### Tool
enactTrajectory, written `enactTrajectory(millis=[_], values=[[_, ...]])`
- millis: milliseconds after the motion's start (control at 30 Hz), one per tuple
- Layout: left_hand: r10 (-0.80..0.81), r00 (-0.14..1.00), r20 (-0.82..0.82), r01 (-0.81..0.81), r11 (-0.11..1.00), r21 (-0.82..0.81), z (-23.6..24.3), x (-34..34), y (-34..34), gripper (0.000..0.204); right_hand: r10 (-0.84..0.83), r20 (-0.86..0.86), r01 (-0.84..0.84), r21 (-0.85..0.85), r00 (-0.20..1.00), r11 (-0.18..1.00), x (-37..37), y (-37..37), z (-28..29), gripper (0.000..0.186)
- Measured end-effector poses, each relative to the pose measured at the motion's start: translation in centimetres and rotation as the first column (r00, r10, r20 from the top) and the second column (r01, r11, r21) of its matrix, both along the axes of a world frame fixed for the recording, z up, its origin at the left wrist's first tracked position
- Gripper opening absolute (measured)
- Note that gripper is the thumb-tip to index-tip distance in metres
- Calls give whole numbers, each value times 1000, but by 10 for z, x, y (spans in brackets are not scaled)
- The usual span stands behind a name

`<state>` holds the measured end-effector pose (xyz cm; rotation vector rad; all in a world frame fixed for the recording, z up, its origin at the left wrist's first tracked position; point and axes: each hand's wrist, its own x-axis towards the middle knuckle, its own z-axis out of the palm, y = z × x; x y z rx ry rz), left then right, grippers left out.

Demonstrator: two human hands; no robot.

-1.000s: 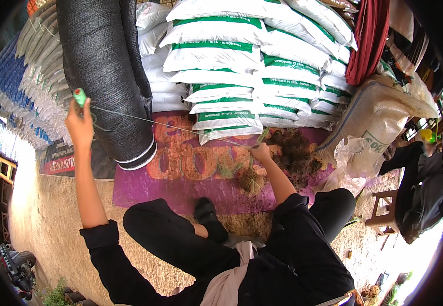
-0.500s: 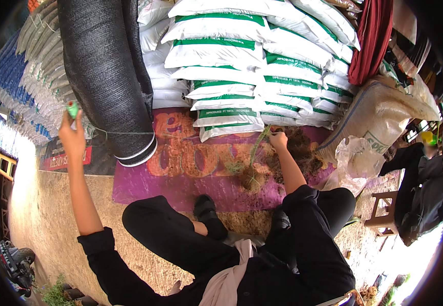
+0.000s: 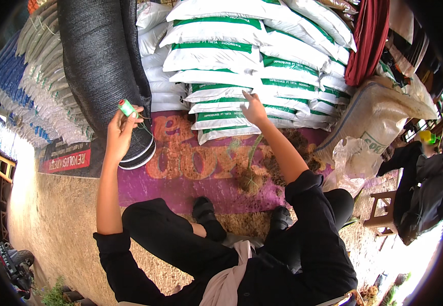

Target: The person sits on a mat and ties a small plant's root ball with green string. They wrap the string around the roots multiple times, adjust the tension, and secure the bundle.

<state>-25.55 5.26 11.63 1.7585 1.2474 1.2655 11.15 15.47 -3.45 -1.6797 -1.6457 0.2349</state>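
Note:
My left hand grips a small green spool of thread in front of the black netting roll; loose thread shows beside the fingers. Farther right, my right hand is raised before the stacked white sacks. Its fingers look bent together, and anything thin between them is too small to make out. Below that hand, a plant with a round, root-covered ball and a thin green stalk lies on the purple printed sheet.
White and green sacks are piled at the back. Dark fibrous roots lie near a woven sack and clear plastic. A brown stool stands at right, beside another person in black.
My left hand has come rightward and slightly down with the spool, from the far left to the netting roll. My right hand has left the plant and moved up and left.

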Motion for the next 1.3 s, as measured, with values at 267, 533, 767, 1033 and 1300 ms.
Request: enactTrajectory(millis=[267, 533, 767, 1033, 1300], values=[[-227, 970, 83, 237, 962, -138, 0, 23, -1, 29, 375, 582, 145, -657, 722, 740, -54, -31, 35, 32], [-307, 937, 168, 332, 931, -150, 2, 46, 1, 31, 570, -672, -863, -219, 472, 455, -130, -73, 4, 66], [234, 936, -264, -253, 967, -40, -39, -52, 15, 33, 131, -869, -723, -303, 477, 621, -68, -66, -41, 41], [559, 507, -656, -607, 772, 189, -90, -113, 23, 32, -42, -246, -51, -363, 968, 931, 29, -46, -72, 27], [654, 636, -410, -690, 720, 79, -121, -208, -3, 30, -320, 399, 445, -274, 859, 853, 101, -54, -39, 17]])
